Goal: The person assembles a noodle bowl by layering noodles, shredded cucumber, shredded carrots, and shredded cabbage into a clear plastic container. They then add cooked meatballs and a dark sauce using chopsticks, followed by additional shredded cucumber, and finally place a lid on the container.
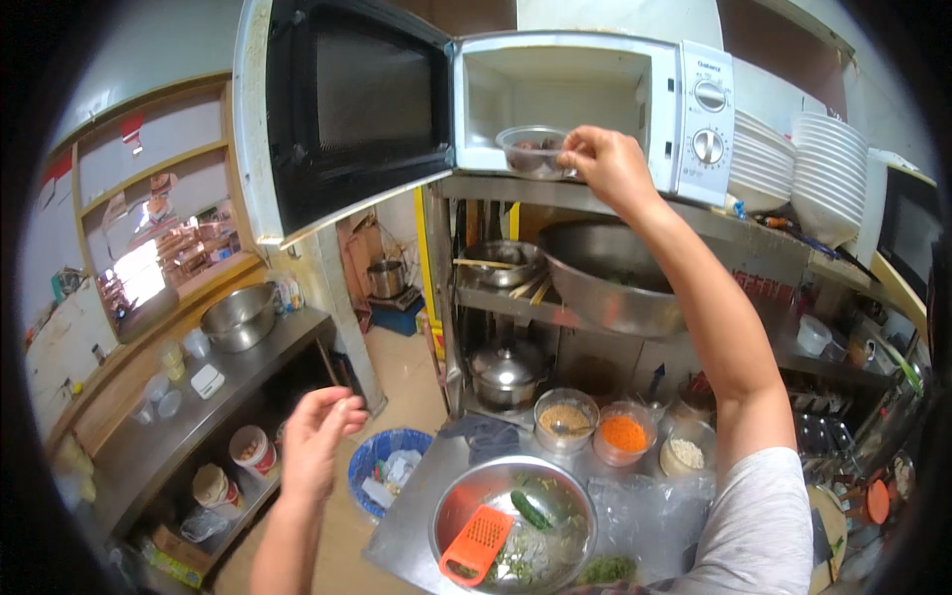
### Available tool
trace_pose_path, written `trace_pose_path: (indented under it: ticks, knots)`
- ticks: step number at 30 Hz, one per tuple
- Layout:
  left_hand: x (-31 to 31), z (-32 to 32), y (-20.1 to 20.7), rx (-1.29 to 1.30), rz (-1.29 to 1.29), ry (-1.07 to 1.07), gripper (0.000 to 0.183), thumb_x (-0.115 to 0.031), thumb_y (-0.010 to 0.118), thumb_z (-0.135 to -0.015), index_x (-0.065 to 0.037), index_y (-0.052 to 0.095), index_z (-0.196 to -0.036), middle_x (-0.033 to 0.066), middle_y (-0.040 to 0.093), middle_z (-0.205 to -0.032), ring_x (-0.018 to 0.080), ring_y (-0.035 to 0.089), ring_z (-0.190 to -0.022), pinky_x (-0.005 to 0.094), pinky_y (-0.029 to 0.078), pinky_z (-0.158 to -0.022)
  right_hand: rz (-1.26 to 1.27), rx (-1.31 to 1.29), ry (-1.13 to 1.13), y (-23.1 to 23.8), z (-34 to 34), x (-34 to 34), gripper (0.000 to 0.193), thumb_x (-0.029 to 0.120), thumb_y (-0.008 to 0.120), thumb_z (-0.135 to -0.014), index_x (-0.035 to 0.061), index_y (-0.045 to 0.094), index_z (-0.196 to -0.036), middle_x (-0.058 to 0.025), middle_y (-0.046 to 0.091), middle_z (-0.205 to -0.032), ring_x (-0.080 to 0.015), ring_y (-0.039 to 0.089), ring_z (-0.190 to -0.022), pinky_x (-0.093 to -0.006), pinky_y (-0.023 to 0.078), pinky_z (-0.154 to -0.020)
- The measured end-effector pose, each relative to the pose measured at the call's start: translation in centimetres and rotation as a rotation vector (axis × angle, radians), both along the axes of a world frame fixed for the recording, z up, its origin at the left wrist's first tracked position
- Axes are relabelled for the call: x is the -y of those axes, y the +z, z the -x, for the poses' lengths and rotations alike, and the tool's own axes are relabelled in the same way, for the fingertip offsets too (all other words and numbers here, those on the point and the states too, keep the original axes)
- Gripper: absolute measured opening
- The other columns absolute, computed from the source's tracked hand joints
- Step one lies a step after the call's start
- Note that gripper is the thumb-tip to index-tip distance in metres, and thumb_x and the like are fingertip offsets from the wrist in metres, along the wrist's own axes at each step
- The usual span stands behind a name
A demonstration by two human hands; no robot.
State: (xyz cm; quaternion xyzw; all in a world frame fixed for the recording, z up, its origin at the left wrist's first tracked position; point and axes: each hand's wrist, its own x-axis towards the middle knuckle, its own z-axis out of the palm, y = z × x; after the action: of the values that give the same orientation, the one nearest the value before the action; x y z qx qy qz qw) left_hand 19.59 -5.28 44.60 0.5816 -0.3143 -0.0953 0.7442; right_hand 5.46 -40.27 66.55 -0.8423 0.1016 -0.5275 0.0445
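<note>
At the mouth of the open white microwave (555,69), my right hand (610,164) grips the rim of a clear round plastic bowl (531,159). Dark pieces lie inside it, too unclear to name. Lower on the left, my left hand (319,436) hangs in the air with nothing in it, its fingers loosely bent. The microwave's dark door (367,109) is swung out to the left. Below, on the steel table, a metal basin (585,496) contains an orange grater (478,543), a piece of cucumber (532,509) and green bits.
Bowls of shredded carrot (623,433), tan grains (563,419) and a pale food (686,453) line the table's back. A large steel basin (615,288) sits on the shelf beneath the microwave. Stacked white bowls (828,169) stand at right. A blue bin (375,466) is on the floor.
</note>
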Motion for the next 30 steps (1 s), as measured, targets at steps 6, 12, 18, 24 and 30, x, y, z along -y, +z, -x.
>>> trace_pose_path:
  ticks: [6, 12, 18, 24, 30]
  knots:
    - [3.7, 5.3, -3.7, -0.424, 0.082, -0.375, 0.04, -0.028, 0.053, -0.095, 0.004, 0.05, -0.118, 0.0209, 0.061, -0.112, 0.0297, 0.064, -0.098, 0.0401, 0.054, -0.083, -0.108, -0.026, 0.365, -16.6, 5.8, -9.1, 0.01, 0.009, 0.068, -0.077, 0.0032, 0.064, -0.084, -0.0124, 0.063, -0.079, -0.0269, 0.063, -0.071, -0.0326, 0.05, -0.065]
    - [2.4, 9.5, -10.3, -0.652, -0.023, -0.521, 0.028, -0.017, 0.054, -0.095, 0.005, 0.056, -0.111, 0.0158, 0.064, -0.103, 0.0222, 0.065, -0.094, 0.0342, 0.056, -0.083, -0.205, -0.165, 0.313, -31.9, 11.1, -16.4, 0.011, 0.005, 0.069, -0.074, 0.0077, 0.065, -0.085, -0.0074, 0.061, -0.075, -0.0243, 0.059, -0.067, -0.0333, 0.045, -0.061]
    - [0.1, 12.0, -17.2, -0.736, -0.172, -0.458, 0.025, -0.009, 0.056, -0.091, 0.008, 0.057, -0.109, 0.015, 0.065, -0.1, 0.021, 0.067, -0.084, 0.0302, 0.058, -0.075, -0.284, -0.264, 0.366, -39.0, 14.9, -19.3, 0.016, 0.008, 0.066, -0.079, 0.0082, 0.065, -0.095, -0.0072, 0.06, -0.085, -0.027, 0.058, -0.071, -0.0369, 0.045, -0.064]
    - [-3.6, 15.1, -20.8, -0.765, -0.201, -0.262, 0.026, -0.011, 0.06, -0.09, 0.002, 0.057, -0.112, 0.0111, 0.063, -0.108, 0.0218, 0.064, -0.095, 0.0337, 0.056, -0.079, -0.761, -0.211, -0.09, -43.0, 25.2, -17.0, 0.025, 0.011, 0.059, -0.088, 0.0024, 0.057, -0.112, -0.0089, 0.062, -0.08, -0.0202, 0.061, -0.069, -0.0338, 0.047, -0.063]
    - [-8.0, 20.6, -22.6, -0.752, -0.149, -0.035, 0.029, -0.013, 0.06, -0.09, 0.001, 0.055, -0.115, 0.0118, 0.061, -0.113, 0.0224, 0.062, -0.1, 0.0382, 0.055, -0.082, -1.338, -0.475, -0.433, -55.0, 36.9, -15.3, 0.042, 0.023, 0.06, -0.089, -0.0054, 0.048, -0.118, -0.0109, 0.06, -0.074, -0.0174, 0.061, -0.062, -0.0311, 0.047, -0.053]
